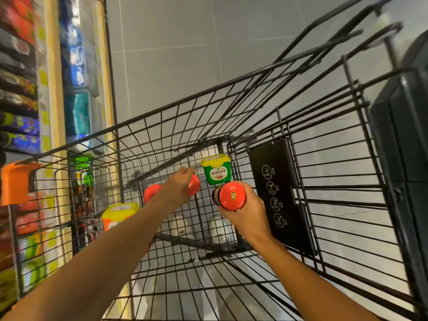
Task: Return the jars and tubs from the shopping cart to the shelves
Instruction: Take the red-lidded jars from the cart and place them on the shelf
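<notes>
Reaching into the black wire shopping cart (301, 158), my right hand (243, 212) grips one red-lidded glass jar (231, 196) while my left hand (177, 188) closes over another red-lidded jar (193, 185) on the cart floor, which I should wrap firmly before lifting clear of the green tub (216, 169).

grey tiled floor (176, 38) — white shoes (180, 224), below

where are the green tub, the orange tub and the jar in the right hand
green tub (217, 173): head view, front label
orange tub (119, 215): head view, yellow lid
jar (232, 197): head view, red lid
</notes>
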{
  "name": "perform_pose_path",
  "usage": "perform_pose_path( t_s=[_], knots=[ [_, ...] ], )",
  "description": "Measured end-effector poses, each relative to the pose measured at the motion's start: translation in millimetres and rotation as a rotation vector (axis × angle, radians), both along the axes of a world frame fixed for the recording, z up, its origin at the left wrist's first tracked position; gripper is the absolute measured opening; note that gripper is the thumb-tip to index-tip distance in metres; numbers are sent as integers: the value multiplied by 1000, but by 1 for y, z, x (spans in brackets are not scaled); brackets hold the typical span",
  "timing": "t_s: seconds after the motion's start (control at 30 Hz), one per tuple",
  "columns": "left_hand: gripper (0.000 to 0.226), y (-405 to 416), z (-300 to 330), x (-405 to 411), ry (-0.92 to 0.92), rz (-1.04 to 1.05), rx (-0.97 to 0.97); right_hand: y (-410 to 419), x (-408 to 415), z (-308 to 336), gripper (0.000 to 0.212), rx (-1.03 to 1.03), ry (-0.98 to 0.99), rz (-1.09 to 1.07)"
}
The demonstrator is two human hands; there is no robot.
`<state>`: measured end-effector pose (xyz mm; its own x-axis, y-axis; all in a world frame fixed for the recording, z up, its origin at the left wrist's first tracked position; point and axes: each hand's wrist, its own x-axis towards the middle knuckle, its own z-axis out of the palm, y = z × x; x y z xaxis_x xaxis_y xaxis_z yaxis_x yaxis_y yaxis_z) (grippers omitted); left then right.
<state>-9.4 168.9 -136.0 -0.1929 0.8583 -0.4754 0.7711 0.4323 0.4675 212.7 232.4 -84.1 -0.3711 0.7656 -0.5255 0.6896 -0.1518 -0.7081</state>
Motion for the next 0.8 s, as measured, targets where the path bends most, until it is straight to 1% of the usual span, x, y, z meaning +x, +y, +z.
perform_pose_path(
  t_s=[0.1,0.17,0.23,0.3,0.43,0.57,0.63,0.7,0.8],
  knots=[
    [68,-3,42,-4,-87,113,23,7,1,31,75,34,34,7],
    [71,-8,85,-8,-166,212,49,13,-1,62,69,56,75,19],
    [73,-15,136,-10,-230,311,120,19,-3,94,68,73,135,28],
    [72,-24,188,-12,-258,405,236,24,-7,129,70,94,195,48],
    [82,-37,293,-18,-210,585,457,36,-26,209,76,170,313,96],
    [77,-51,393,-19,-183,719,718,46,-46,301,77,273,476,192],
    [77,-60,433,-20,-188,791,832,50,-57,342,79,316,563,248],
    [75,-72,468,-21,-178,841,931,51,-67,378,75,343,644,287],
    [73,-94,516,-15,-91,927,1046,49,-85,425,70,387,769,348]
  ],
)
